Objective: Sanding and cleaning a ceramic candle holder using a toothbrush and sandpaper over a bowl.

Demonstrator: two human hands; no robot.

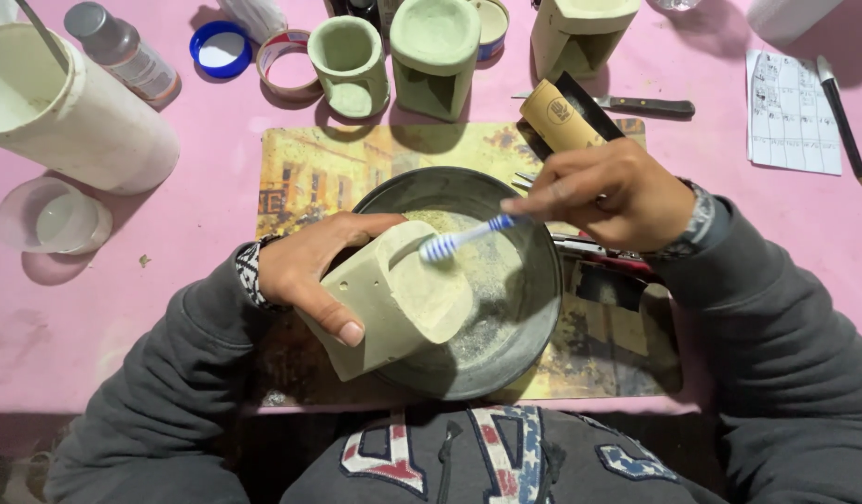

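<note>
Grey sweatshirt (449, 462) at 6 o'clock, nearest camera. Left hand (309, 271) wrapped around pale green clay vessel (393, 299), thumb on holed side, fingers curled behind; vessel tilted over dark metal bowl (533, 308) at centre. Right hand (617, 191) at 2 o'clock, fingers pinched together on toothbrush (463, 238); blue-white bristle head touches vessel rim. Bowl sits on printed mat (309, 177). Similar green vessels (431, 51) at 12 o'clock on pink table (197, 215).

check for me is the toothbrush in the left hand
No, the right hand holds the blue and white toothbrush, while the left hand grips the pale green clay piece over the metal pan.
</note>
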